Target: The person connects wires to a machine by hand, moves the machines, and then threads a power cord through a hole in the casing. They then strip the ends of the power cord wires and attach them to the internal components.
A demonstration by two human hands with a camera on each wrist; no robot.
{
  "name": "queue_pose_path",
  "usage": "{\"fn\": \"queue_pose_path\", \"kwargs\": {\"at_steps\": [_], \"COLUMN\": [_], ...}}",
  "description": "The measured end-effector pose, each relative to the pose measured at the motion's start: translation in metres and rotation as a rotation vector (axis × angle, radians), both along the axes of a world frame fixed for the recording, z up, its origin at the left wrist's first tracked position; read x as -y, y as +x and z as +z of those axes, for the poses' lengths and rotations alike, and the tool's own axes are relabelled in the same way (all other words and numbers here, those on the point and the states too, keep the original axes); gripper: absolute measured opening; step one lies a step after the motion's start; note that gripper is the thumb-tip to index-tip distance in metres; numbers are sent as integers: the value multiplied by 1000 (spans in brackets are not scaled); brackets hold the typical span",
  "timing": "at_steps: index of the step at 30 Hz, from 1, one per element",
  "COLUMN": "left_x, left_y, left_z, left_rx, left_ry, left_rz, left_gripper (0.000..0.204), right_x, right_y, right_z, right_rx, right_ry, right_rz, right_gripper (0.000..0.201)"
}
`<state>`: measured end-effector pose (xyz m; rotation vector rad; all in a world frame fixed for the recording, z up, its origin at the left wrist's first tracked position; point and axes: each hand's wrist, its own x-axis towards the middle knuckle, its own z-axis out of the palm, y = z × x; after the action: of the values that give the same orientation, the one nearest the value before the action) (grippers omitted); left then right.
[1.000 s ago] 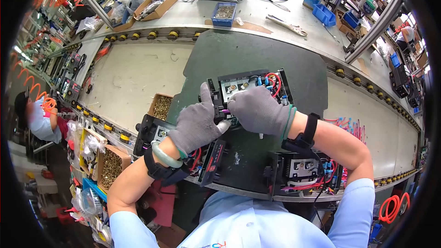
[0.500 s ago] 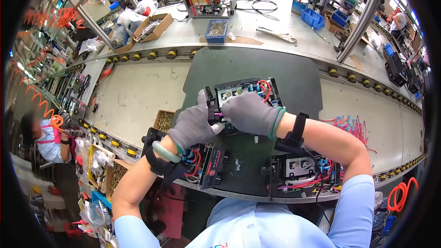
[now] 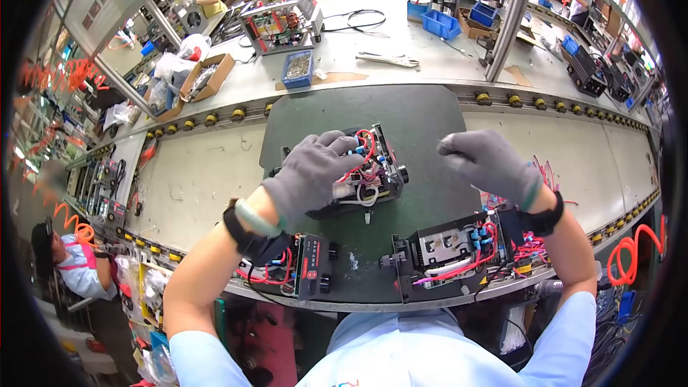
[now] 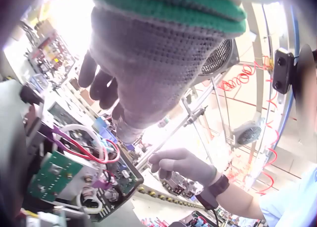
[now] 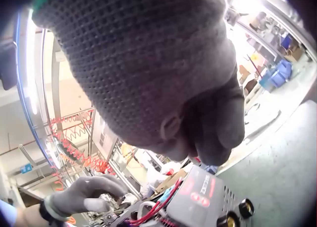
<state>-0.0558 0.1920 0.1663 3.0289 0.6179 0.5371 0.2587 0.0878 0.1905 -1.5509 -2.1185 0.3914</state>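
Both hands wear grey knit gloves with green cuffs. My left hand [image 3: 312, 172] lies over the near left part of an uncased electronic unit [image 3: 383, 175], its fingers mostly straight and spread, covering part of the unit. Red and white wires, a green circuit board [image 4: 55, 175] and a dark end panel show on that unit in the left wrist view. Off to the right, my right hand [image 3: 494, 165] is raised in the air, apart from the unit. Its fingers [image 5: 218, 130] are curled in, and nothing shows between them.
Two similar units stand along the near edge, one left [image 3: 304, 265] and one right [image 3: 451, 247]. The dark green board [image 3: 430, 115] lies across the roller conveyor. Behind it are a blue bin of small parts [image 3: 297, 68], locking pliers [image 3: 387, 59] and a larger open machine [image 3: 279, 21].
My right hand has left the unit and moved right. My left hand has shifted from the unit's left end onto its top, and the unit has turned. The head view has swung right.
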Motion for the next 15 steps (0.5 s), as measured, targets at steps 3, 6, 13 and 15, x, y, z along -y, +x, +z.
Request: {"fn": "queue_pose_path", "kwargs": {"at_steps": [3,6,13,15], "left_x": [-26,-28,-27,-21], "left_y": [8,9,5,7], "left_z": [-4,-6,-17,-13], "left_rx": [-179,-167,-69,-145], "left_ry": [-174,-259,-285,-283], "left_rz": [-103,-81,-80,33], "left_gripper": [40,38,32,32], "right_x": [41,72,128,145], "right_y": [12,19,7,-3], "right_z": [27,41,-23,-48], "right_rx": [-283,-438,-395,-160], "right_ry": [-141,-266,84,258], "right_rz": [-44,-144,-333,-359], "right_gripper": [16,16,18,22]}}
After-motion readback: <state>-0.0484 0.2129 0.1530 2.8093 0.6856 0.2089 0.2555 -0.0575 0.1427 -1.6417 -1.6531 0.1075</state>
